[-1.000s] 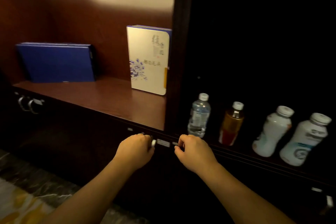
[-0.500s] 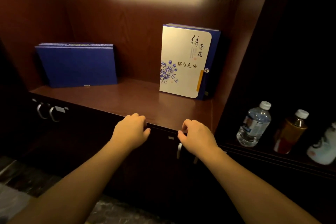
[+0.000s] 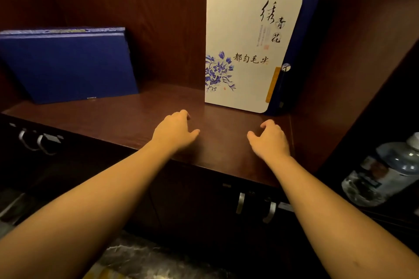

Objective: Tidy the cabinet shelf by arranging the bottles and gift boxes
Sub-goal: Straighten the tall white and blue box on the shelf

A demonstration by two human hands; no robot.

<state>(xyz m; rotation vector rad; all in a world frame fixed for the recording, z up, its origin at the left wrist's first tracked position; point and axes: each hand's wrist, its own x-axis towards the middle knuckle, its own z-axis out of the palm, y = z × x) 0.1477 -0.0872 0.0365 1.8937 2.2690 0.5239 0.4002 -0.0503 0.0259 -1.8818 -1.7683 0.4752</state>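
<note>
A second ago our hands were down at the front edge of the cabinet, level with the handles and close to the row of bottles; since then we have turned left and reached up, so that both hands now hover over the shelf (image 3: 127,118). Our left hand (image 3: 174,130) is spread loosely, fingers lightly curled and holding nothing, over the near middle of the shelf. Our right hand (image 3: 268,138) is the same, relaxed and empty, just in front of the white gift box (image 3: 244,52), near it but not yet touching. That box stands upright at the far right of the shelf, close against the side wall, its flowered face turned toward us. The blue gift box (image 3: 68,65) leans back against the rear wall at the far left, well apart from the white one and from both hands. Of the bottles only one clear bottle (image 3: 383,176) shows now, low at the right edge in the darker compartment beside the shelf. We judge that the work has shifted from the bottles to the boxes, and that the white box is next: both hands look set to close on its sides. Neither box appears to have been arranged yet.
</note>
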